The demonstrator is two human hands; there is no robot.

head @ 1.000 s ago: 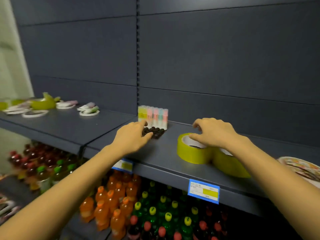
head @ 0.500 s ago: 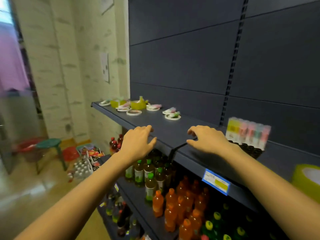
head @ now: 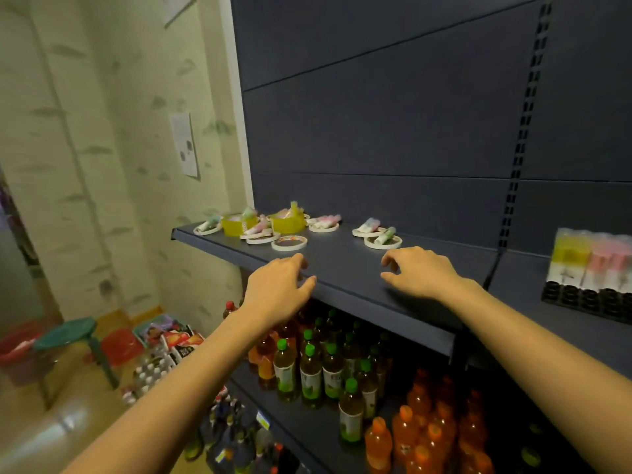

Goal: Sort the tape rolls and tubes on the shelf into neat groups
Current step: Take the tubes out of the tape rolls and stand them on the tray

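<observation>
On the far left end of the dark shelf (head: 345, 268) lie several thin white tape rolls, one (head: 289, 242) nearest me, and two yellow tape rolls (head: 287, 222) (head: 238, 224). Pastel tubes (head: 385, 235) rest across some of the white rolls. My left hand (head: 277, 289) hovers at the shelf's front edge, fingers apart, holding nothing. My right hand (head: 419, 273) hangs over the shelf just short of the rightmost white roll (head: 382, 241), fingers loosely curled and empty.
A pack of upright pastel tubes (head: 591, 265) on a black base stands at the right. Bottles (head: 311, 367) fill the lower shelves. A green stool (head: 68, 335) and red baskets sit on the floor at left, beside a papered wall.
My view has swung left from the big yellow rolls toward the shelf's left end. Both hands let go there and moved left, now closer to the small white rolls.
</observation>
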